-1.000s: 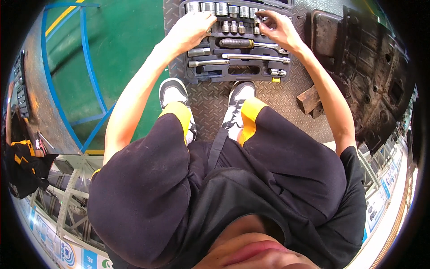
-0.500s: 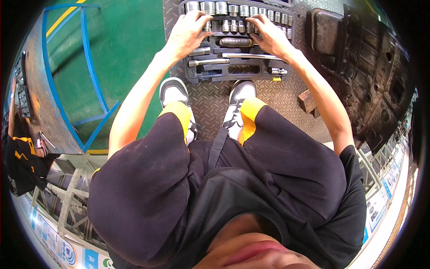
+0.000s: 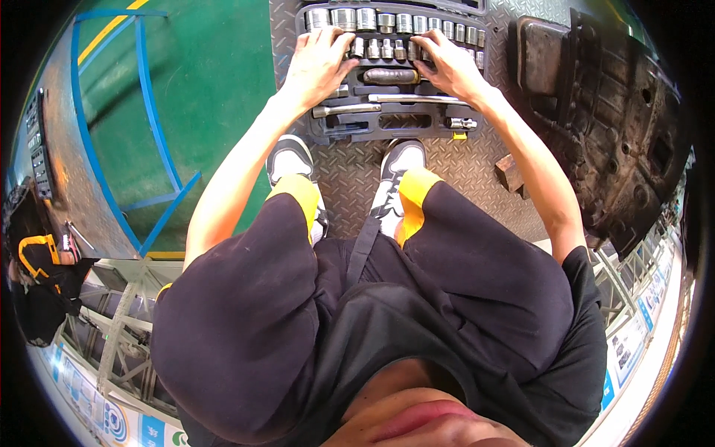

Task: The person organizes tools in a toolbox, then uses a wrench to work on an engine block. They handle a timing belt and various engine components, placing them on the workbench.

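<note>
An open dark socket-set case (image 3: 350, 134) lies in front of my feet, with chrome sockets (image 3: 366, 19) in two rows. My left hand (image 3: 319, 68) rests over the left end of the lower row, fingers spread, hiding some sockets there. At the right part of that row, my right hand (image 3: 451, 65) has its thumb and fingers apart, touching or just above the small sockets. Between the hands sits a ratchet (image 3: 392, 77) with a dark grip. Below it lie a long chrome bar (image 3: 417, 98), a shorter bar (image 3: 347, 110) and a short jointed piece (image 3: 462, 123).
Patterned metal plate (image 3: 350, 197) lies under the case and my shoes. A large dirty metal part (image 3: 618, 134) stands at right, beside a wooden block (image 3: 511, 176). Blue tape (image 3: 153, 112) marks the green floor at left. A person in dark clothes (image 3: 45, 261) is near another case (image 3: 39, 149).
My left hand has shifted slightly down and its fingers have spread over the sockets. My right hand has barely moved. At far left, the other person's arm has left the second case.
</note>
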{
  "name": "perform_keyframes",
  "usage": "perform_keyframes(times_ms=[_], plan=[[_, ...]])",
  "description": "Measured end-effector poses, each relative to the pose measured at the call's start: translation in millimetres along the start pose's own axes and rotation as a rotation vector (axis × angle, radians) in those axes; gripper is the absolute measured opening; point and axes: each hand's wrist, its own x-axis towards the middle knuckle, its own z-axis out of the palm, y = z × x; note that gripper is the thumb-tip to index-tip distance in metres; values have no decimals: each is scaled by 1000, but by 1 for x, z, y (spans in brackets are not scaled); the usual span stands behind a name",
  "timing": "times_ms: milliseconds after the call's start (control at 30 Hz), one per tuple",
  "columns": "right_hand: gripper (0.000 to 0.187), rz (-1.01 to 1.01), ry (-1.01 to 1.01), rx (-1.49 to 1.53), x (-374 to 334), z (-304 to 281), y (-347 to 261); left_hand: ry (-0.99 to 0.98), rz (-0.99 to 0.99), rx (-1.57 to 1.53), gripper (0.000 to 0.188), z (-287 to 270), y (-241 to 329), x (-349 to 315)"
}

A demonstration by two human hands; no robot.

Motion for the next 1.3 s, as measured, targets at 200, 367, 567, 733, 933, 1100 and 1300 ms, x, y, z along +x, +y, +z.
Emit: perform_keyframes(times_ms=[200,367,567,733,933,1100,1300], plan=[[51,15,-17,-3,-2,2,0,7,-34,64,32,-4,-5,-2],[57,-41,29,-42,-4,1,-4,18,34,65,28,-1,-6,3],[56,14,60,-148,-10,3,-24,32,-19,214,30,3,2,-2],[54,12,95,-119,-12,5,-24,109,-22,162,22,8,-3,-2],[56,13,72,-124,-13,7,-20,141,-62,-29,8,6,-15,3],[55,42,86,-108,-12,11,-23,117,-89,-70,10,2,-16,6],[58,50,64,-77,-11,11,-19,331,-297,-404,16,-14,-34,7]])
